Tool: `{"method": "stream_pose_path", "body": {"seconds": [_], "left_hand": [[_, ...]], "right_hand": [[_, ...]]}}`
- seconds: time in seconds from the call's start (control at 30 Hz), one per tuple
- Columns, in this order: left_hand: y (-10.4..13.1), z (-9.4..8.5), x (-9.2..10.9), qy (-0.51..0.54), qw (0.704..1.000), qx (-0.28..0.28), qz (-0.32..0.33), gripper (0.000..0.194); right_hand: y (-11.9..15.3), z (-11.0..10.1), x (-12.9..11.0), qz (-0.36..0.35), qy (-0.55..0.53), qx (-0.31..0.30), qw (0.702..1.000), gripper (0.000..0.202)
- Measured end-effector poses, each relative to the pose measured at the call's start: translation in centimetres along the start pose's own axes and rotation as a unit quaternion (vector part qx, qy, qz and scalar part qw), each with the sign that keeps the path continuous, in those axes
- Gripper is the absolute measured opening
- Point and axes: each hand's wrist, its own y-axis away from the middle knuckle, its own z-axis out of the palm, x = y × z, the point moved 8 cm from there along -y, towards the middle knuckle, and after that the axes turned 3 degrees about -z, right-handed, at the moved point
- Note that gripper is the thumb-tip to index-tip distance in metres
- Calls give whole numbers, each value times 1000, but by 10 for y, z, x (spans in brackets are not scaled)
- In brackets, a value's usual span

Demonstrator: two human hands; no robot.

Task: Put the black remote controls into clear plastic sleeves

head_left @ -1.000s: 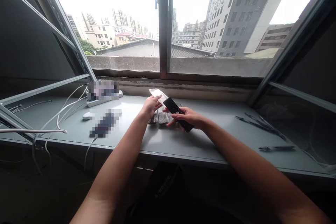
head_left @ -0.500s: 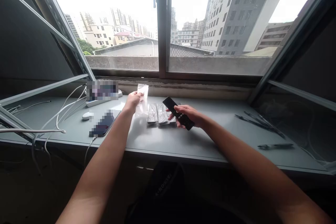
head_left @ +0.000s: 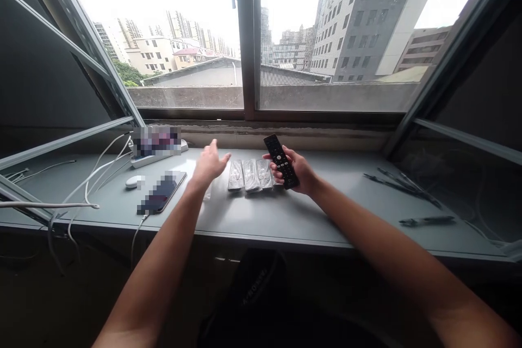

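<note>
My right hand (head_left: pixel 299 170) is wrapped round a black remote control (head_left: pixel 281 162), its buttons facing up, over the right end of a row of wrapped packs. Several of these packs in clear plastic (head_left: pixel 252 176) lie side by side on the grey table (head_left: pixel 261 223). To the left of the row, my left hand (head_left: pixel 210 162) is open, its fingers apart and nothing in them. Under and beside that hand lies a clear plastic bag (head_left: pixel 207 193), mostly hidden by the hand and wrist.
A phone (head_left: pixel 165 193) on a cable, a white round case (head_left: pixel 132 181) and a power strip (head_left: pixel 157 157) with white cables are at the left. Dark cables (head_left: pixel 402 187) and a bundled cable (head_left: pixel 427 221) lie at the right. Metal frame bars slant on both sides.
My left hand has let go of the clear plastic bag, which is now down on the table, and its fingers have spread. My right hand has turned the remote more upright.
</note>
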Motion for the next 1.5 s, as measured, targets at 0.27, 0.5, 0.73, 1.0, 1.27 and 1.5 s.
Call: {"method": "stream_pose_path", "body": {"seconds": [0.27,0.5,0.73,1.0,1.27,1.5], "left_hand": [[34,111,113,450,823,-343,35,51],[6,111,118,504,827,-234,86,48],[-7,88,67,225,965,-53,128,26],[-7,92,51,178,976,-61,113,20],[-6,104,39,188,974,-104,66,20],[2,114,40,77,980,-140,115,29]], "right_hand": [[-9,-24,4,-47,96,72,992,25],[-5,-15,3,13,-9,45,999,46],[-3,-21,-6,-27,-27,102,994,27],[-3,-21,0,-2,-30,116,993,41],[-3,-17,-3,-9,-44,89,995,31],[-4,-17,1,-3,-13,94,996,34]]}}
